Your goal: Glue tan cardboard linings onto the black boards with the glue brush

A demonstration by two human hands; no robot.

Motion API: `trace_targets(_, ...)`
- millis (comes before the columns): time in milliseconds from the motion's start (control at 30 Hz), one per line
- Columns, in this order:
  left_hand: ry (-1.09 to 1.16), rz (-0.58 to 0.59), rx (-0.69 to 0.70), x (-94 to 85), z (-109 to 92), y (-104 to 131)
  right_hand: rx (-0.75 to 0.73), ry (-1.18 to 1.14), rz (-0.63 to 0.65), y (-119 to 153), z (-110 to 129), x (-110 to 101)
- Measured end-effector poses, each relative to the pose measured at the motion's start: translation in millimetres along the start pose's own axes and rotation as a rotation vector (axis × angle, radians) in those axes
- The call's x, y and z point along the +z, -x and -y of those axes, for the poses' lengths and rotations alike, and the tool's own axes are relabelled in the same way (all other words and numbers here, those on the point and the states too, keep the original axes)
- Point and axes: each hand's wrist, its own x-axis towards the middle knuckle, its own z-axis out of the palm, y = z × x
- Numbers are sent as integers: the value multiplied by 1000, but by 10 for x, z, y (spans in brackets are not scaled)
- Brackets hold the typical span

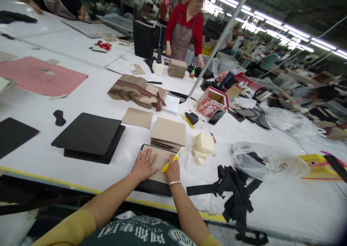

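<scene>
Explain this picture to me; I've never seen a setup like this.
There is no machine here: these are a person's own bare hands. The single picture comes from a camera worn on the head, looking forward and down. The left hand lies spread on a tan board, which sits on black sheets. The right hand holds a yellow-handled brush. Around them on the white table are a stack of tan boards, a black stack, a cream container and black strips.
</scene>
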Motion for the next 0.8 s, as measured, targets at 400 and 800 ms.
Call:
trace_targets(400,72,-78,291,-12,128,280,617,-837,274,-971,828,-402)
trace_targets(800,66,-93,314,-46,124,278,779,-521,213,-670,-33,-627)
